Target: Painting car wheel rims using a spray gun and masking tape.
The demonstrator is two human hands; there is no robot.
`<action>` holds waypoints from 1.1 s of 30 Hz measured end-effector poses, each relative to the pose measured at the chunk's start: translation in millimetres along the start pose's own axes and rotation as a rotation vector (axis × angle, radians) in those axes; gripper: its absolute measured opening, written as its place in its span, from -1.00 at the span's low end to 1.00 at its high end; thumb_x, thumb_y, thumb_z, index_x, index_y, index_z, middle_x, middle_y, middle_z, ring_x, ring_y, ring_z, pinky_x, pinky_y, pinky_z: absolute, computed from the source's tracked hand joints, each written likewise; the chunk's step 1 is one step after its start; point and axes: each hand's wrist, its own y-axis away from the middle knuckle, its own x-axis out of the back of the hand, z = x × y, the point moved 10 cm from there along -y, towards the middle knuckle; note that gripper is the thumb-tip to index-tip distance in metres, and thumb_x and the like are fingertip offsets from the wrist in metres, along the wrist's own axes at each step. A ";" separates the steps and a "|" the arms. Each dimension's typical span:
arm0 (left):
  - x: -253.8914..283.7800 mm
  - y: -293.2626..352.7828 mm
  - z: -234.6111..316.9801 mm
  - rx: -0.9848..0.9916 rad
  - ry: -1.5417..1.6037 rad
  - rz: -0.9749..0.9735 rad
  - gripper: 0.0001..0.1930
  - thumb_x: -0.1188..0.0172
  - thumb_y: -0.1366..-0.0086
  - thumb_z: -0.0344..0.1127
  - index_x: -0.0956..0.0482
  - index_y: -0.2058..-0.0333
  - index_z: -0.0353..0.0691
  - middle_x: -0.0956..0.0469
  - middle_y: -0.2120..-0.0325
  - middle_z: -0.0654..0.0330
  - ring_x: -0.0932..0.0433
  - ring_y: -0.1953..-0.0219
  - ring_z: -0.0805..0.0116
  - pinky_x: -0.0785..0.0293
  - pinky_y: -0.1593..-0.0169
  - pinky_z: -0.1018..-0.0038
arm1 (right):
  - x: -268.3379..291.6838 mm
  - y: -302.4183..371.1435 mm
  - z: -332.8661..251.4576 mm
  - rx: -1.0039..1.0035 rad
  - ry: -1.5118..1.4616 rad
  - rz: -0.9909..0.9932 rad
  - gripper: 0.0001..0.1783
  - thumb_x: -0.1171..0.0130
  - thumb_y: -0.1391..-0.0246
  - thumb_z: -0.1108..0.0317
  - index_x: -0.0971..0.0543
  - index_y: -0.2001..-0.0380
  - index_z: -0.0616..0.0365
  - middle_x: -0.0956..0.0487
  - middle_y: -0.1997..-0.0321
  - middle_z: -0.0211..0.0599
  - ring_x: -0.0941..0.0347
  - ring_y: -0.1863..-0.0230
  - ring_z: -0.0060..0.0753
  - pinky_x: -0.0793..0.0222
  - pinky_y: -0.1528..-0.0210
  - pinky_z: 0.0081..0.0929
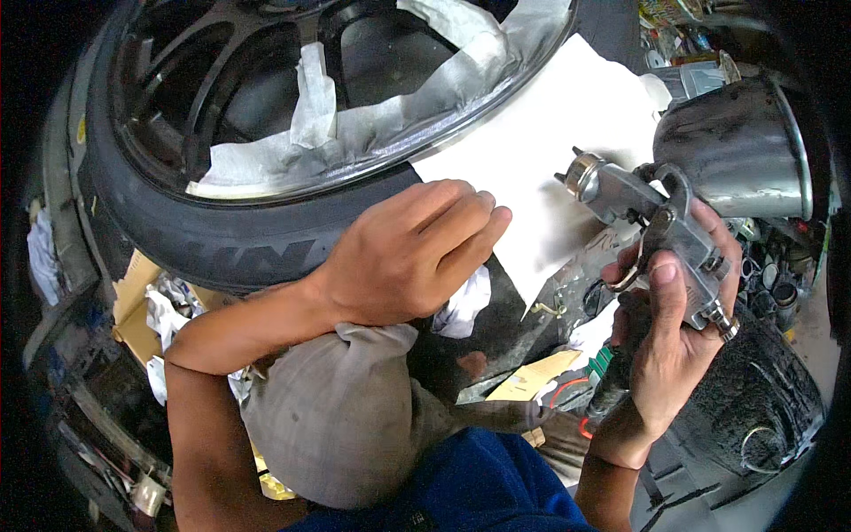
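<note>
My right hand (665,337) is wrapped round a metal spray gun (651,217), its fingers at the trigger. A large dull metal cup (736,146) is attached to the gun, whose nozzle faces the wheel. My left hand (408,253) is closed with its back to me, just in front of the tire (239,239); what its curled fingers hold, if anything, is hidden. Strips of grey-stained masking paper (372,129) line part of the dark spoked wheel (208,75). A white sheet (550,133) with dark smudges lies along the rim, between the gun and the left hand.
My left forearm crosses over my grey-clad knee (328,417). A cardboard box (133,306) with crumpled wrapping stands at left. A white rag (463,306) lies below my left hand. At right sit a blackened container (753,399) and clutter.
</note>
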 end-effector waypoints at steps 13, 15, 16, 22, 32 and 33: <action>-7.3 -16.2 -2.0 0.037 0.036 0.013 -0.52 -0.21 -0.03 -0.41 -0.62 0.02 -0.46 -0.57 0.18 0.03 -0.62 0.16 0.08 -0.64 0.11 0.28 | 8.7 -6.7 -1.8 0.093 0.085 -0.033 -0.52 -0.15 -0.40 0.21 -0.41 -0.25 0.21 -0.64 0.44 -0.20 -0.49 0.61 -0.65 -0.16 0.72 -0.76; -9.7 -15.6 -3.0 0.040 0.044 0.019 -0.52 -0.21 -0.02 -0.40 -0.62 0.02 -0.46 -0.57 0.18 0.03 -0.62 0.17 0.09 -0.63 0.12 0.29 | 6.6 -6.1 -1.8 0.088 0.061 -0.024 -0.52 -0.14 -0.40 0.21 -0.41 -0.26 0.21 -0.64 0.43 -0.19 -0.53 0.57 -0.62 -0.20 0.72 -0.76; -10.3 -14.9 -3.4 0.040 0.050 0.027 -0.51 -0.21 -0.01 -0.40 -0.62 0.03 -0.47 -0.56 0.19 0.04 -0.62 0.18 0.10 -0.63 0.12 0.29 | 5.9 -5.8 -2.2 0.087 0.037 -0.013 -0.51 -0.14 -0.40 0.20 -0.41 -0.26 0.22 -0.64 0.42 -0.19 -0.57 0.54 -0.59 -0.23 0.71 -0.76; -10.6 -15.9 -3.8 0.050 0.082 0.021 -0.50 -0.20 0.02 -0.39 -0.62 0.03 -0.46 -0.56 0.20 0.04 -0.61 0.17 0.11 -0.63 0.13 0.32 | 5.1 -7.0 -10.6 0.059 -0.011 0.016 -0.48 -0.16 -0.40 0.18 -0.40 -0.27 0.23 -0.66 0.39 -0.19 -0.64 0.46 -0.50 -0.29 0.70 -0.75; -11.2 -15.6 -3.4 0.043 0.065 0.039 -0.50 -0.21 0.02 -0.41 -0.62 0.04 -0.49 -0.57 0.19 0.04 -0.61 0.17 0.12 -0.64 0.12 0.32 | 14.9 -18.9 -16.2 0.117 0.081 0.124 -0.46 -0.10 -0.42 0.14 -0.39 -0.28 0.29 -0.63 0.44 -0.15 -0.45 0.66 -0.66 -0.14 0.74 -0.75; -11.2 -15.3 -3.5 0.041 0.064 0.039 -0.50 -0.21 0.03 -0.41 -0.62 0.05 -0.48 -0.57 0.19 0.04 -0.61 0.17 0.12 -0.64 0.12 0.32 | 14.6 -19.6 -15.7 0.116 0.081 0.122 -0.46 -0.10 -0.42 0.14 -0.39 -0.28 0.29 -0.63 0.44 -0.15 -0.45 0.66 -0.66 -0.14 0.74 -0.75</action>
